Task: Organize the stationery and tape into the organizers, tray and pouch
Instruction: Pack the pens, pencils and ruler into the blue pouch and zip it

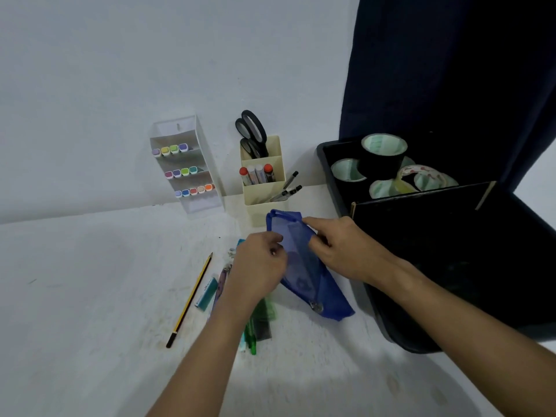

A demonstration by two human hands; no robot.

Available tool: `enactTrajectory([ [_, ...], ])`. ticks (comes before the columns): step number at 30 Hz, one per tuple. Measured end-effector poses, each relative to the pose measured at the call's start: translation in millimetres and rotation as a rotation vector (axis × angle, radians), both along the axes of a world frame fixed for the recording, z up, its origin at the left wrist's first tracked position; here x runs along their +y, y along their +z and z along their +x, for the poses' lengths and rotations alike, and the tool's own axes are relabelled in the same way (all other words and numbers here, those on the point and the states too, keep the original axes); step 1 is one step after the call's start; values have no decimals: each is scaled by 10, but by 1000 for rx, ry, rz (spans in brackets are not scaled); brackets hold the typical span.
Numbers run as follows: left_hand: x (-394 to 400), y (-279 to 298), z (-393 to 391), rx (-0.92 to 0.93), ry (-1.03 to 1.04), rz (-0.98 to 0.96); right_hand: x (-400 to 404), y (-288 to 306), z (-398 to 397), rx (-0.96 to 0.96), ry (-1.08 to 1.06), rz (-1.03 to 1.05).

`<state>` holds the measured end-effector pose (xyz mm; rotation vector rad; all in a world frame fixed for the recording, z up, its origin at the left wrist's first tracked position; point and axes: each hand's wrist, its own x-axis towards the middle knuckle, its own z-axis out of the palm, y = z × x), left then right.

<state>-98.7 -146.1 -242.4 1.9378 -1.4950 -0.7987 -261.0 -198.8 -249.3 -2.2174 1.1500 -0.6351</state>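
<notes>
- Nearest on the white table point(90, 296) lie green pens point(252, 335), a teal eraser point(207, 293) and, to their left, a yellow-and-black pencil point(190, 300).
- Left hand point(258, 266) has its fingers curled, pinching the left edge of the blue mesh pouch point(304, 266).
- Right hand point(346, 251) grips the pouch's right edge, fingers curled round it; the pouch lies between both hands, just left of the black tray point(451, 251).
- Farther right, tape rolls point(383, 155) sit in the tray's far compartment.
- Against the wall stand a cream organizer point(264, 188) with scissors point(252, 133) and a clear organizer point(188, 167) of markers.
</notes>
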Motion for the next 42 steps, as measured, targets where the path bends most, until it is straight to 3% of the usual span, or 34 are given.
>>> enactTrajectory([
  [7, 203, -102, 242, -156, -78, -4, -14, -1, 21, -41, 35, 12],
  [12, 199, -152, 678, -327, 137, 42, -10, -29, 5, -11, -9, 14],
  [16, 228, -264, 1183, -488, 263, 275, -13, -54, 28, 59, -38, 11],
  [19, 279, -326, 1323, -480, 256, 389, -15, -65, 37, 85, -58, 10],
  [32, 222, -306, 1331, -506, 47, 298, 19, -18, 71, 60, -82, 28],
  [34, 204, -126, 1271, -415, 95, 208, 40, -11, 79, 60, -92, 22],
  [38, 171, 293, 885, -30, 65, -12, 51, -26, 79, 70, -94, 11],
  [42, 11, 232, 366, 215, -111, 188, 62, -30, 73, 66, -77, 14],
])
